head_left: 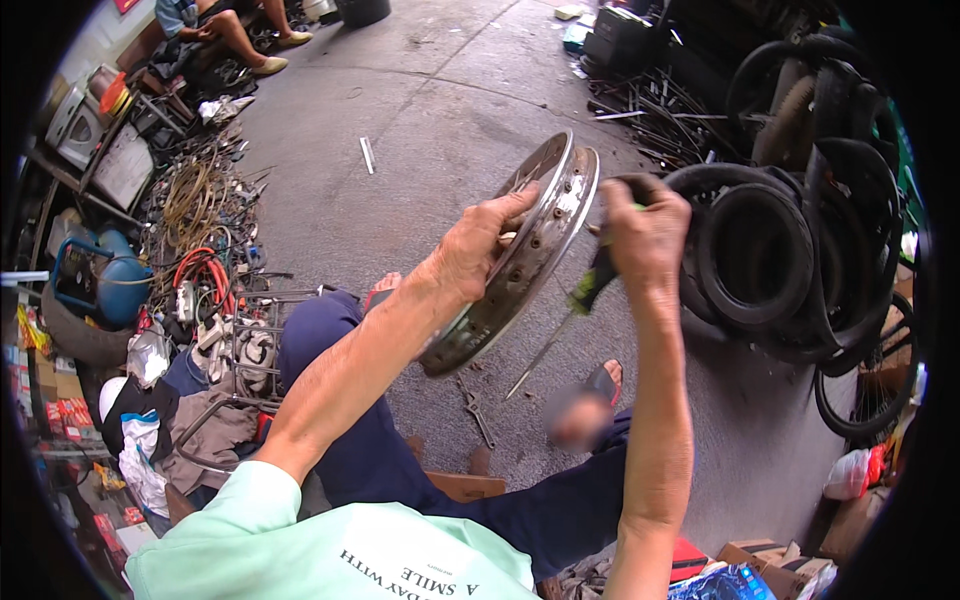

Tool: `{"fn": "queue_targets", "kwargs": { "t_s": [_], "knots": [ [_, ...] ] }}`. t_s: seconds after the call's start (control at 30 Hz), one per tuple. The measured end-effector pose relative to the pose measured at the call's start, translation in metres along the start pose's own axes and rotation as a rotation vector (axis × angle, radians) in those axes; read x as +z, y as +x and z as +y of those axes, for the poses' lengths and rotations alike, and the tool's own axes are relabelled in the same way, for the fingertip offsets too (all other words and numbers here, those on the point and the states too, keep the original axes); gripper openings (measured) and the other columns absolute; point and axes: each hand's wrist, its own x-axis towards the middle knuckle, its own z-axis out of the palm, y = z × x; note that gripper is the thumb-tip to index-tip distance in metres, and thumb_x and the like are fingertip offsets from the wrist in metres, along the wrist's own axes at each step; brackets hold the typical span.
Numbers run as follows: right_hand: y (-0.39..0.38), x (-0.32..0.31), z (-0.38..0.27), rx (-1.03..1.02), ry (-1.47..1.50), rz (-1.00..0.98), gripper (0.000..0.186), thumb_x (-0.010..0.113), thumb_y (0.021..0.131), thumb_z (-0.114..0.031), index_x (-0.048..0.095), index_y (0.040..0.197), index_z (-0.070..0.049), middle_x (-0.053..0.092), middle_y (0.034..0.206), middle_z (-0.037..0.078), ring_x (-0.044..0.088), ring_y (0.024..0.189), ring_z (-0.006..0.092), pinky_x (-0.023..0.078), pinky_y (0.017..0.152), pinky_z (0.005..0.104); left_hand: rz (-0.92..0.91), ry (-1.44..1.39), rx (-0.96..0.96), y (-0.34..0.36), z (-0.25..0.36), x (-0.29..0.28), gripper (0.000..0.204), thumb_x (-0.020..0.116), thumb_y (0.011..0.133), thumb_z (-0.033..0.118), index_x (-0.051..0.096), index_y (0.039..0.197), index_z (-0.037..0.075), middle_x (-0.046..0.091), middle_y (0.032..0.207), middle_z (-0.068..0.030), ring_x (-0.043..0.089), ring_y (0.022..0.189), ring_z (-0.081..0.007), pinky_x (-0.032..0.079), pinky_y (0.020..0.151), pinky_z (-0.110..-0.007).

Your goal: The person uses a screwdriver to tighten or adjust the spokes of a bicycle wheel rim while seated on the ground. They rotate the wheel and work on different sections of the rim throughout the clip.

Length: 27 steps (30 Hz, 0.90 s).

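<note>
A bare metal wheel rim (520, 275) is tilted up in front of me, with spoke holes along its dull, worn band. My left hand (480, 245) is closed on its near left side, fingers reaching inside the rim. Just right of the rim, my right hand (645, 225) is closed round a screwdriver (592, 285) with a green and black handle. Its long thin shaft slants down and left toward the floor, apart from the rim. Part of the handle is hidden by the hand. On the floor beneath the rim lies a wrench (478, 412).
Black tyres (752, 255) are piled at the right. Cables and scrap (195, 200) line the left, near a blue tank (108, 275). Metal strips (665, 115) lie at the far right. Another person (225, 35) sits at the far left. A small light strip (367, 156) rests on the floor.
</note>
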Motion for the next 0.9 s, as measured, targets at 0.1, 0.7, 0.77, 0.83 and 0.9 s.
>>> {"fn": "queue_targets", "kwargs": {
  "t_s": [0.1,0.7,0.77,0.83,0.9],
  "knots": [
    [0.012,-0.013,-0.016,0.151,0.174,0.089,0.016,0.066,0.089,-0.011,0.071,0.084,0.004,0.060,0.062,0.002,0.055,0.052,0.0089,0.043,0.049,0.0245,-0.149,-0.167,-0.019,-0.007,0.000,-0.021,0.023,0.067,0.092,0.018,0.067,0.098,-0.005,0.070,0.081,-0.0156,0.070,0.065,-0.0235,0.063,0.065,-0.040],
    [-0.033,0.060,-0.023,0.038,-0.197,-0.389,0.037,0.067,0.091,-0.029,0.072,0.094,0.008,0.072,0.079,0.018,0.069,0.073,0.0224,0.053,0.072,0.0370,-0.001,0.304,0.311,-0.045,-0.004,-0.048,0.026,0.063,0.097,0.014,0.056,0.110,-0.008,0.069,0.079,-0.0134,0.067,0.061,-0.0165,0.057,0.056,-0.033],
    [-0.033,0.069,-0.020,-0.055,-0.227,-0.335,0.037,0.066,0.091,-0.029,0.071,0.093,0.008,0.072,0.080,0.020,0.070,0.073,0.0256,0.053,0.072,0.0379,0.096,0.573,0.451,-0.045,-0.009,-0.053,0.030,0.063,0.097,0.014,0.054,0.115,-0.008,0.069,0.086,-0.0151,0.068,0.072,-0.0170,0.058,0.063,-0.033],
    [-0.035,0.078,-0.016,-0.116,-0.198,-0.278,0.039,0.064,0.093,-0.030,0.071,0.093,0.008,0.070,0.080,0.023,0.070,0.072,0.0295,0.053,0.071,0.0390,0.287,0.868,0.577,-0.052,-0.018,-0.059,0.034,0.064,0.097,0.015,0.051,0.119,-0.008,0.069,0.096,-0.0173,0.069,0.087,-0.0176,0.058,0.074,-0.033],
    [-0.033,0.077,-0.016,-0.091,-0.183,-0.273,0.040,0.063,0.095,-0.032,0.071,0.094,0.007,0.070,0.077,0.022,0.070,0.071,0.0291,0.052,0.069,0.0396,0.246,0.843,0.405,-0.078,-0.002,-0.043,0.036,0.065,0.097,0.014,0.054,0.125,-0.006,0.068,0.111,-0.0161,0.065,0.104,-0.0159,0.055,0.087,-0.032]
  ]
}}
